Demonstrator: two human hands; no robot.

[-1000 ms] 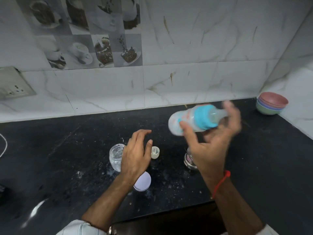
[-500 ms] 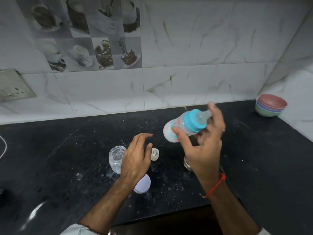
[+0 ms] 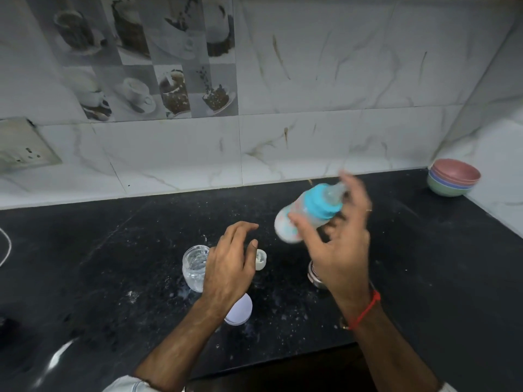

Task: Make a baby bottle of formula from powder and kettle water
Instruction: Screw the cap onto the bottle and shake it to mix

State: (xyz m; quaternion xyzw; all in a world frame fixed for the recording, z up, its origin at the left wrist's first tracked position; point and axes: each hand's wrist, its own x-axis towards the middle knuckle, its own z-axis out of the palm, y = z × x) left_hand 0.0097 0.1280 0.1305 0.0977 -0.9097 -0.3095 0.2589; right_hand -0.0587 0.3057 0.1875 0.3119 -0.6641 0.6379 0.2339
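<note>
The baby bottle [image 3: 305, 215] is up in the air over the black counter [image 3: 113, 250], held by the right hand [image 3: 339, 244], and that is the relation the next move depends on: the bottle lies nearly on its side, its long axis running from its milky base at the lower left up to the blue collar [image 3: 321, 203] and clear teat at the upper right, teat end pointing away towards the back wall. The thumb crosses the body from the near side and the fingers curl round the collar end from the far side, so the grip sits towards the top half; the hand and bottle are blurred, which reads as shaking to mix the powder into the water, though that is a judgement. The left hand [image 3: 229, 267] holds nothing, its fingers loosely bent, hovering low over the counter just right of a small clear jar [image 3: 194, 267] and just left of a small white cap [image 3: 261, 258]; whether it touches either I cannot tell. A round white lid [image 3: 240, 309] lies below its wrist, and a metal item [image 3: 315, 274] shows partly behind the right wrist. The right hand clearly owns the bottle, the left being lower and to its left, so bringing the bottle upright would mean swinging the base down towards the person
</note>
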